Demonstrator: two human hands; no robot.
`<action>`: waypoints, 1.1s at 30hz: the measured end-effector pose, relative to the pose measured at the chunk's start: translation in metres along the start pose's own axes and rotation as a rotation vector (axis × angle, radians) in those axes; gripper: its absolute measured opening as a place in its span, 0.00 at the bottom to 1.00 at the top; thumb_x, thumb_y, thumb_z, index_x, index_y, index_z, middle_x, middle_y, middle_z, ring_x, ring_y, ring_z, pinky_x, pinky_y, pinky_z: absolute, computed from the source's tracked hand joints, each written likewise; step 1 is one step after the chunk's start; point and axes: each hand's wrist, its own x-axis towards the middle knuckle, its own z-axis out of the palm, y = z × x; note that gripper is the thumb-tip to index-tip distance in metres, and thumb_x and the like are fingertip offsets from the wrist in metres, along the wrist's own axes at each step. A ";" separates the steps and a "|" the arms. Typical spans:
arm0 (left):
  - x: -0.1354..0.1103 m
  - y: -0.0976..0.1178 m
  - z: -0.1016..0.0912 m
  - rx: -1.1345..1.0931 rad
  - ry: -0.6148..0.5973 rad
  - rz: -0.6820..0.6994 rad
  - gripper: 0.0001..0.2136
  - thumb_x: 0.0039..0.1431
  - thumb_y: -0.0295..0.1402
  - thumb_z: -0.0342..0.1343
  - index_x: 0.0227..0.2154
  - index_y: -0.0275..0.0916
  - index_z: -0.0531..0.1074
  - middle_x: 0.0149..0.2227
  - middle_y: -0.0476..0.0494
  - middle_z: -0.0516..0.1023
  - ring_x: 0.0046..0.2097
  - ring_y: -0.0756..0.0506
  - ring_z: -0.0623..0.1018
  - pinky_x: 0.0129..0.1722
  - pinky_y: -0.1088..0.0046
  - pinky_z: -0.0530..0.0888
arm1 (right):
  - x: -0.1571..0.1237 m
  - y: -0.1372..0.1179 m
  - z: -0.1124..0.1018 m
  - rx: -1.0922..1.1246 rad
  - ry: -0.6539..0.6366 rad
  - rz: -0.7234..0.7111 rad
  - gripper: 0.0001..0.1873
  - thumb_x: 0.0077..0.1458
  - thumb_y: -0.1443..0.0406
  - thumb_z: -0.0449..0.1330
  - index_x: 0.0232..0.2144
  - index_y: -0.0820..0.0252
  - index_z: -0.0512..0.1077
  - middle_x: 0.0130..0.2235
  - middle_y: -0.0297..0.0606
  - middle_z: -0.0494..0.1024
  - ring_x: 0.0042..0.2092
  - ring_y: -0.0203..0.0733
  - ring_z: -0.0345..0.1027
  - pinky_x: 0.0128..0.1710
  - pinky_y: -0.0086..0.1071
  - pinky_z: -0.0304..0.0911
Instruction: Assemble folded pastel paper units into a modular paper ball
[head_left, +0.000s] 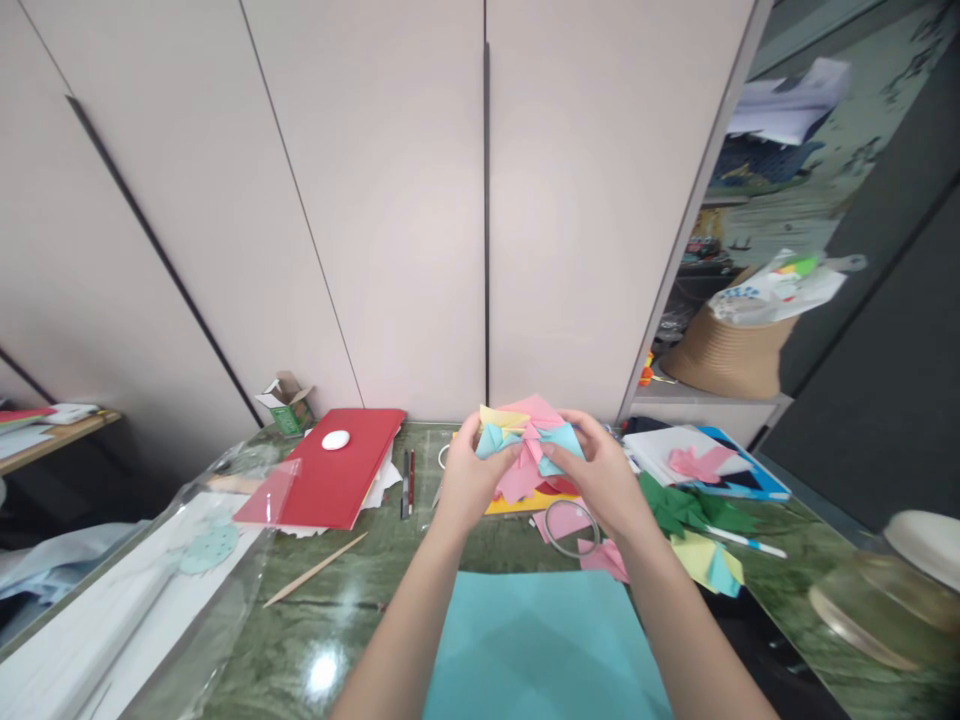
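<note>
Both my hands hold up a folded-paper piece [531,450] in pink, light blue and yellow, above the far middle of the table. My left hand [471,470] grips its left side, thumb pressed on the front near the blue and yellow folds. On the right side, my right hand [601,472] pinches a blue fold with its thumb. The fingers behind the paper are partly hidden. Beneath my forearms lies a large light-blue sheet [547,640]. Just below my right hand are a clear ring-shaped roll [571,528] and pink paper pieces [604,560].
To the left lie a red folder [337,470], pens [409,482], a wooden stick [315,570] and a clear plastic sleeve [225,620]. Green folded paper [686,508], a yellow piece [701,560], a white pen [746,542] and a jar [892,590] stand or lie right. Cabinet doors [375,200] rise behind.
</note>
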 end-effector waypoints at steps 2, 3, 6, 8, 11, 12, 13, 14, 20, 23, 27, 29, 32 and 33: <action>0.000 -0.002 0.002 -0.011 0.022 0.005 0.15 0.47 0.29 0.59 0.41 0.39 0.69 0.41 0.45 0.76 0.42 0.45 0.75 0.41 0.72 0.70 | 0.000 0.003 0.001 0.070 0.005 0.016 0.21 0.47 0.61 0.62 0.45 0.53 0.65 0.41 0.36 0.75 0.34 0.39 0.71 0.32 0.32 0.69; -0.001 -0.002 0.003 -0.014 0.028 0.005 0.15 0.47 0.29 0.59 0.41 0.39 0.69 0.40 0.45 0.76 0.42 0.45 0.75 0.41 0.72 0.70 | 0.000 0.003 0.001 0.099 -0.002 0.024 0.22 0.46 0.61 0.62 0.45 0.53 0.65 0.42 0.36 0.75 0.34 0.39 0.71 0.32 0.32 0.69; -0.001 -0.003 0.004 -0.034 0.030 -0.004 0.15 0.47 0.29 0.59 0.41 0.39 0.70 0.40 0.44 0.77 0.40 0.46 0.75 0.39 0.73 0.70 | -0.001 0.001 0.001 0.151 -0.039 0.053 0.23 0.45 0.61 0.64 0.46 0.52 0.65 0.41 0.35 0.74 0.34 0.37 0.70 0.32 0.32 0.69; -0.002 -0.002 0.004 -0.047 0.019 -0.007 0.15 0.48 0.29 0.59 0.41 0.39 0.70 0.39 0.45 0.77 0.39 0.46 0.75 0.39 0.73 0.71 | -0.002 0.000 0.001 0.150 -0.067 0.069 0.24 0.45 0.61 0.64 0.46 0.53 0.64 0.39 0.35 0.73 0.31 0.36 0.70 0.28 0.30 0.68; -0.002 -0.003 0.003 -0.064 0.006 -0.012 0.13 0.48 0.29 0.59 0.40 0.39 0.70 0.37 0.46 0.76 0.37 0.48 0.75 0.37 0.74 0.71 | -0.002 -0.001 0.001 0.132 -0.115 0.089 0.23 0.46 0.61 0.63 0.45 0.53 0.63 0.36 0.32 0.73 0.23 0.30 0.65 0.18 0.25 0.63; -0.002 -0.003 0.003 -0.073 0.002 -0.018 0.13 0.48 0.29 0.59 0.40 0.39 0.70 0.37 0.46 0.76 0.37 0.48 0.75 0.37 0.75 0.71 | -0.002 -0.001 0.001 0.131 -0.124 0.092 0.22 0.46 0.61 0.63 0.44 0.53 0.63 0.36 0.32 0.72 0.21 0.28 0.63 0.16 0.24 0.60; -0.002 -0.003 0.003 -0.086 -0.003 -0.027 0.14 0.48 0.29 0.59 0.40 0.39 0.70 0.37 0.46 0.76 0.36 0.48 0.74 0.36 0.75 0.71 | -0.001 -0.001 0.002 0.129 -0.122 0.094 0.21 0.46 0.60 0.63 0.43 0.54 0.63 0.37 0.32 0.72 0.20 0.27 0.62 0.14 0.23 0.58; -0.002 -0.004 0.003 -0.104 -0.008 -0.037 0.14 0.48 0.30 0.59 0.40 0.39 0.70 0.36 0.46 0.76 0.35 0.49 0.74 0.35 0.75 0.70 | -0.001 -0.001 0.002 0.124 -0.115 0.099 0.21 0.45 0.60 0.63 0.41 0.54 0.63 0.38 0.32 0.72 0.20 0.27 0.62 0.13 0.22 0.57; 0.001 -0.007 0.002 -0.211 -0.003 -0.076 0.16 0.45 0.29 0.62 0.39 0.38 0.70 0.37 0.44 0.75 0.35 0.49 0.74 0.36 0.73 0.71 | 0.000 -0.004 0.003 -0.066 -0.146 0.137 0.17 0.47 0.58 0.61 0.39 0.54 0.64 0.29 0.29 0.70 0.20 0.28 0.60 0.12 0.22 0.57; 0.002 -0.006 0.002 -0.201 0.019 -0.073 0.16 0.44 0.28 0.62 0.39 0.38 0.69 0.37 0.44 0.75 0.36 0.48 0.74 0.36 0.73 0.71 | 0.000 -0.004 0.002 -0.129 -0.154 0.110 0.15 0.48 0.58 0.60 0.39 0.55 0.66 0.29 0.30 0.69 0.23 0.32 0.62 0.15 0.25 0.63; 0.002 -0.002 0.002 -0.115 0.079 -0.055 0.23 0.43 0.26 0.61 0.45 0.41 0.67 0.39 0.46 0.75 0.36 0.49 0.75 0.36 0.74 0.72 | -0.002 -0.007 0.003 -0.189 -0.130 0.046 0.13 0.48 0.60 0.60 0.37 0.57 0.68 0.28 0.31 0.69 0.26 0.33 0.62 0.16 0.25 0.64; 0.000 0.000 0.002 -0.056 0.090 -0.048 0.27 0.43 0.25 0.60 0.49 0.42 0.64 0.40 0.46 0.75 0.36 0.49 0.75 0.36 0.75 0.71 | -0.003 -0.008 0.004 -0.236 -0.106 0.029 0.12 0.48 0.61 0.59 0.36 0.58 0.69 0.26 0.30 0.68 0.25 0.32 0.60 0.16 0.25 0.64; 0.000 0.001 0.003 -0.015 0.085 -0.033 0.27 0.43 0.25 0.59 0.50 0.41 0.64 0.41 0.45 0.75 0.36 0.49 0.75 0.37 0.74 0.71 | -0.004 -0.008 0.004 -0.246 -0.097 0.021 0.12 0.48 0.61 0.59 0.37 0.58 0.70 0.26 0.31 0.68 0.25 0.33 0.60 0.16 0.25 0.64; 0.000 0.002 0.002 -0.013 0.084 -0.029 0.26 0.44 0.25 0.59 0.49 0.41 0.64 0.41 0.45 0.75 0.37 0.49 0.75 0.37 0.74 0.72 | -0.004 -0.008 0.004 -0.236 -0.097 0.022 0.13 0.48 0.61 0.59 0.37 0.58 0.70 0.27 0.31 0.68 0.25 0.33 0.60 0.16 0.25 0.64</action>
